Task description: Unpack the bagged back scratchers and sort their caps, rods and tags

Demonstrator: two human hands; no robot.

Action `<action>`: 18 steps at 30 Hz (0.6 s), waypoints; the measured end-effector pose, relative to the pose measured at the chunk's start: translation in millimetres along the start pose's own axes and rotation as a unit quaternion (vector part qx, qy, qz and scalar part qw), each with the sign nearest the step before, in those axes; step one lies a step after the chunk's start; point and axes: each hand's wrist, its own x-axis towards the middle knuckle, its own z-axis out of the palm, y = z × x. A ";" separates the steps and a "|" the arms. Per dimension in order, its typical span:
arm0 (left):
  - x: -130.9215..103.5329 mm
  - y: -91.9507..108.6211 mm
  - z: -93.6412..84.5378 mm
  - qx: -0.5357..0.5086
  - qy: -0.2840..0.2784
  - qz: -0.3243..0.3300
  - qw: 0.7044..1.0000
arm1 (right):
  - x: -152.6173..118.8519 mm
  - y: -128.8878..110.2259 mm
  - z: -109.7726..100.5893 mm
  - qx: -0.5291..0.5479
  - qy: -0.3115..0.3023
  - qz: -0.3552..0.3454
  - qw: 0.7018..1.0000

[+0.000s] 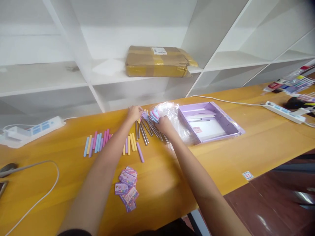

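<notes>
A bunch of back scratchers (144,131) with silver metal rods and small hand-shaped plastic heads in yellow, purple, blue and pink lies near the back of the table. My left hand (134,113) is at the left side of the bunch, its fingers closed at a yellow head. On the right, my right hand (165,125) is closed around blue and pink heads, its fingertips partly hidden. To the left lie coloured tubes (98,142) in a row, some of them hidden behind my left forearm. One purple tube (140,152) lies askew nearer to me.
Clear plastic wrap (180,121) lies between my right hand and an open purple box (211,140) holding a few small items. Printed cards (128,178) are piled in front. Power strips (36,129) with cables sit at both sides. A taped carton (157,62) rests on the shelf behind.
</notes>
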 end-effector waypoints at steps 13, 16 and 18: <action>-85.0 -5.4 13.6 0.038 -0.013 -0.090 0.995 | -13.7 -23.2 20.4 -0.107 0.047 0.015 0.993; -86.5 2.7 17.0 0.038 -0.015 -0.087 0.995 | -16.7 -20.4 20.9 -0.114 0.049 0.010 0.992; -87.5 6.0 19.4 0.038 -0.014 -0.087 0.995 | -17.1 -17.3 21.6 -0.118 0.048 0.009 0.992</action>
